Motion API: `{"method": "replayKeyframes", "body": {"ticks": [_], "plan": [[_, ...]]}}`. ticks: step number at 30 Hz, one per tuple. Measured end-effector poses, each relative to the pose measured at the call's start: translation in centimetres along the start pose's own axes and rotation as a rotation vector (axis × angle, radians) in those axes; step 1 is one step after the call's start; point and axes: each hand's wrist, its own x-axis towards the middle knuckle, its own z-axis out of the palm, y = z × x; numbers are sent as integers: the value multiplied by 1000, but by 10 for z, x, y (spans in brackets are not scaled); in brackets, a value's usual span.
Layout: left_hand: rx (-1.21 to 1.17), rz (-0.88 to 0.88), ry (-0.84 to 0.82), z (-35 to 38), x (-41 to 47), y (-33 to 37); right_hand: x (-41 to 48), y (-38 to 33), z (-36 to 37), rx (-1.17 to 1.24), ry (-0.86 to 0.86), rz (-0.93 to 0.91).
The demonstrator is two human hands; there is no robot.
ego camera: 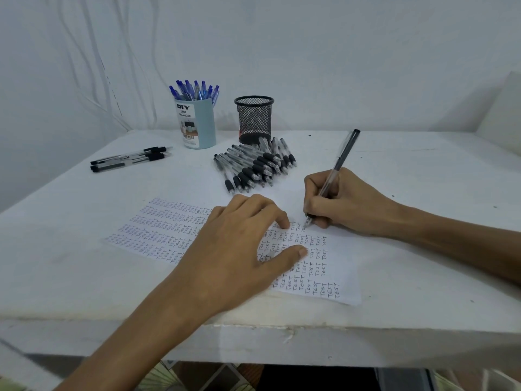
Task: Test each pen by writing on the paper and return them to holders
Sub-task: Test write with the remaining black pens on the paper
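Note:
A sheet of paper (pixel 335 266) covered in rows of the word "TEST" lies on the white table (pixel 84 272). My left hand (pixel 234 249) rests flat on the sheet with fingers spread. My right hand (pixel 338 198) grips a black pen (pixel 345 153), its tip touching the paper's upper right edge. A heap of black pens (pixel 253 165) lies behind the paper. Behind that heap stands a black mesh holder (pixel 254 119) with no pens showing in it. A light blue holder (pixel 197 125) to its left is full of blue pens (pixel 194 90).
Three black pens (pixel 129 159) lie apart at the table's far left. A white wall stands close behind the table. The table's front edge (pixel 282 331) runs just below my left wrist.

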Motion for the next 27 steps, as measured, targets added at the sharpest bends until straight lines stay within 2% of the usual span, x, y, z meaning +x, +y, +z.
{"method": "replayKeyframes", "body": {"ticks": [27], "plan": [[-13,-1,-9,0,0,0,0,0,1,-22,48,-15]]}}
